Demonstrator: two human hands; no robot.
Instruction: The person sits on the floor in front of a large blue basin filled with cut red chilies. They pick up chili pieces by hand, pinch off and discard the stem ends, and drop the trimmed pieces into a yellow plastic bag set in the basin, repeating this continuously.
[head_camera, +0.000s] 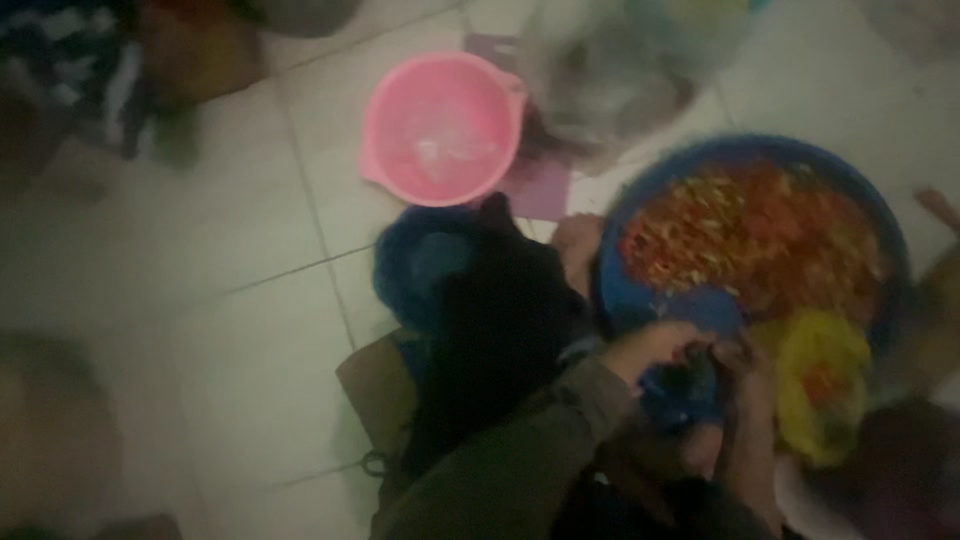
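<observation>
The view is dim and blurred. Both hands meet at the near rim of a large blue basin (640, 190) that stands on a pale tiled floor (250, 330) and holds a heap of chopped red, orange and green pieces (760, 235). The left hand (655, 348), coming out of an olive-green sleeve (520, 455), and the right hand (738, 372) are both curled around a small dark blue object (680, 390) held between them, just below the basin's edge; its exact kind cannot be told, nor how tightly the fingers close on it, though they appear bent together around it. Just right of the hands lies a crumpled yellow plastic bag (825, 385) with something red showing inside. Left of the basin a dark cloth (500, 320) partly covers a smaller blue bowl (415, 265). Farther off stands an empty pink plastic tub (440, 128), and beside it, behind the basin, a clear plastic bag (610, 70).
</observation>
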